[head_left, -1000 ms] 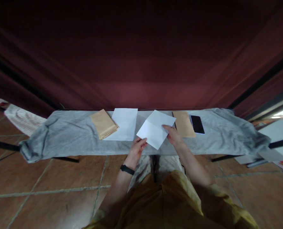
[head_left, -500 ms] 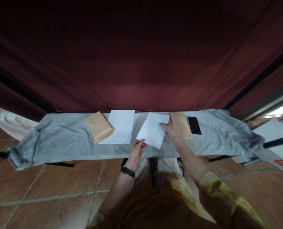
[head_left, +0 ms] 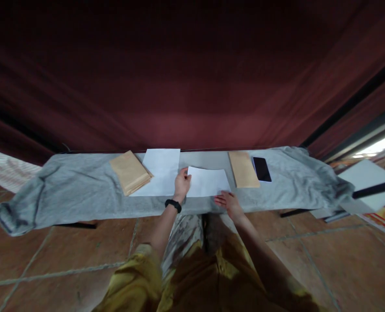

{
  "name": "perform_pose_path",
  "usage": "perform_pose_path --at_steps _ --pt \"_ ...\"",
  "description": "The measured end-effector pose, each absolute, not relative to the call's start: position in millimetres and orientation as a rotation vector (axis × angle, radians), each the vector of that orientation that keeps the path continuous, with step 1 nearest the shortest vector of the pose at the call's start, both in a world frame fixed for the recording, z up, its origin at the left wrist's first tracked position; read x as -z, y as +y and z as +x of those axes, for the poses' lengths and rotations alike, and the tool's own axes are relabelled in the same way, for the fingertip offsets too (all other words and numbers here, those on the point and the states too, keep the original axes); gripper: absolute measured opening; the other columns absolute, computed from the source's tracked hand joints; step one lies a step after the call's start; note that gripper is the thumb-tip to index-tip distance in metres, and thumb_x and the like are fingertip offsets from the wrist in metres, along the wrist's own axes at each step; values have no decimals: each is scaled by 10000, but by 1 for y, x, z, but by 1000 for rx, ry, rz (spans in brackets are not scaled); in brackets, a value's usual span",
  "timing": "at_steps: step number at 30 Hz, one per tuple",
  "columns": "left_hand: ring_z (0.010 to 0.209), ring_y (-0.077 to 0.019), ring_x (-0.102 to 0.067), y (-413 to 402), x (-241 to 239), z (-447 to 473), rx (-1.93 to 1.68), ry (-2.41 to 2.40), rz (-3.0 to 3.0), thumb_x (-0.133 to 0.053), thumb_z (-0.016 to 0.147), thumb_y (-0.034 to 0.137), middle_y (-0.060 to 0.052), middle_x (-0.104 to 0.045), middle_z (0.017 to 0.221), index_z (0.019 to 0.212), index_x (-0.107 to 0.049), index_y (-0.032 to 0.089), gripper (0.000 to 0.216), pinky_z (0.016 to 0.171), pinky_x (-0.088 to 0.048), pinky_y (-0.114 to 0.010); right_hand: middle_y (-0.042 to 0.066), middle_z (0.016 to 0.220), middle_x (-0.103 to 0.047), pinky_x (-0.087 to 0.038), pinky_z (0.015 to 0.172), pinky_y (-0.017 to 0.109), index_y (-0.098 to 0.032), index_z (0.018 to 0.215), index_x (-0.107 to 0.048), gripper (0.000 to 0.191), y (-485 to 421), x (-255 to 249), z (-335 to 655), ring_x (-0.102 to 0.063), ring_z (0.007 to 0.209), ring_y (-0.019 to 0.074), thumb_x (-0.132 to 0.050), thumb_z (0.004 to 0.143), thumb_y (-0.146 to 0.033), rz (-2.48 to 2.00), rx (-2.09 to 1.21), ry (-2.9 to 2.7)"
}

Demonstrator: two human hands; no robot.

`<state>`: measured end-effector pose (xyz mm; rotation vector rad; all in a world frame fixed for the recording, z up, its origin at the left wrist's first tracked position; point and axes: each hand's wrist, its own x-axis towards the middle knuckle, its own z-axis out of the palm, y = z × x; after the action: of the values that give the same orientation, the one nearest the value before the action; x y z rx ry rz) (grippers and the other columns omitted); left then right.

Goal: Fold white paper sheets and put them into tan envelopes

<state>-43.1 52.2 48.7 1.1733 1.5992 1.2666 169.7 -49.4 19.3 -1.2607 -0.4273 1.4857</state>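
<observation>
A white sheet of paper [head_left: 207, 183] lies sideways in front of me on the grey cloth. My left hand [head_left: 182, 184], with a dark band at the wrist, pinches the sheet's left edge between thumb and fingers. At the lower right corner, my right hand [head_left: 228, 203] rests with its fingers stretched out, touching the paper's near edge. Left of the sheet is a stack of white paper [head_left: 163, 167], partly covered by a pile of brown paper envelopes [head_left: 130, 172]. To the right lies a single brown envelope [head_left: 244, 170].
A dark-screened phone [head_left: 262, 169] lies right of the single envelope. The grey cloth [head_left: 78, 186] drapes a narrow bench against a dark red fabric wall [head_left: 192, 99]. White panels [head_left: 367, 182] and a black bar stand at the right end. Tiled floor [head_left: 91, 247] shows below.
The sheet has turned from tilted upright to lying sideways. My left hand moved up to its left edge; my right hand came down from its upper right side to the near corner.
</observation>
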Motion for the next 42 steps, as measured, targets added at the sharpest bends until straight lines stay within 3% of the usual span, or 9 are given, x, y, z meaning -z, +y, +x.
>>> perform_pose_path --at_steps 4,7,10,13,20,25,29,34,42 --pt "818 -219 -672 44 -38 -40 -1240 1698 1202 -693 738 91 -18 -664 764 1049 -709 204 331 861 -495 -309 54 760 -733 -627 768 423 -246 799 -555 251 -56 -15 172 -754 743 242 -698 796 -451 -1225 -1509 -442" --pt "1063 -265 -663 30 -32 -34 -1162 1834 1442 -621 843 147 -120 -700 1084 1217 -665 174 377 1019 -467 -384 44 762 -710 -609 874 474 -262 801 -521 223 -60 -12 171 -755 816 257 -671 811 -427 -1180 -1518 -405" --pt "1368 -295 -495 9 -25 -22 -986 1849 1834 -554 920 209 -165 -539 1464 1380 -581 183 461 1167 -353 -428 41 769 -708 -583 948 474 -271 780 -511 190 -63 -12 171 -751 860 251 -664 802 -381 -1136 -1545 -367" --pt "1514 -300 -302 -10 -14 -7 -701 1767 2134 -526 970 316 -118 -386 1616 1464 -517 211 505 1246 -214 -485 35 769 -718 -574 957 465 -267 763 -512 185 -62 -14 175 -750 858 239 -655 800 -377 -1133 -1585 -380" --pt "1551 -280 -215 -23 -1 5 -473 1875 2249 -401 1029 392 -117 -324 1640 1544 -417 201 549 1264 -123 -527 99 812 -764 -601 838 401 -223 754 -594 163 -62 -26 203 -755 812 232 -621 845 -355 -1207 -1665 -407" --pt "1553 -286 -196 -27 1 11 -514 1914 2199 -396 1029 388 -163 -274 1648 1562 -375 142 587 1265 -148 -506 157 998 -783 -601 733 340 -156 922 -728 287 -70 -34 210 -745 755 201 -526 906 -359 -1183 -1864 -529" --pt "1555 -284 -186 -31 3 18 -555 1968 2164 -374 1034 371 -156 -278 1648 1578 -341 151 587 1257 -175 -517 110 1122 -766 -579 911 402 -213 1041 -729 353 -54 -34 190 -729 997 236 -508 924 -463 -1303 -1388 -887" --pt "1556 -283 -185 -32 2 19 -597 1983 2132 -345 1039 360 -158 -305 1640 1567 -363 143 571 1258 -162 -526 119 1519 -528 -286 1229 489 -195 1358 -625 453 -19 -22 165 -411 1462 263 -434 984 -367 -1546 -699 -1660" --pt "1540 -264 -251 -6 -12 35 -584 1682 2155 -332 1031 381 -123 -356 1625 1550 -404 151 572 1268 -193 -486 111 1622 -351 -180 1235 574 -213 1507 -488 566 -15 10 161 -313 1513 328 -424 946 -178 -1710 -360 -1983"
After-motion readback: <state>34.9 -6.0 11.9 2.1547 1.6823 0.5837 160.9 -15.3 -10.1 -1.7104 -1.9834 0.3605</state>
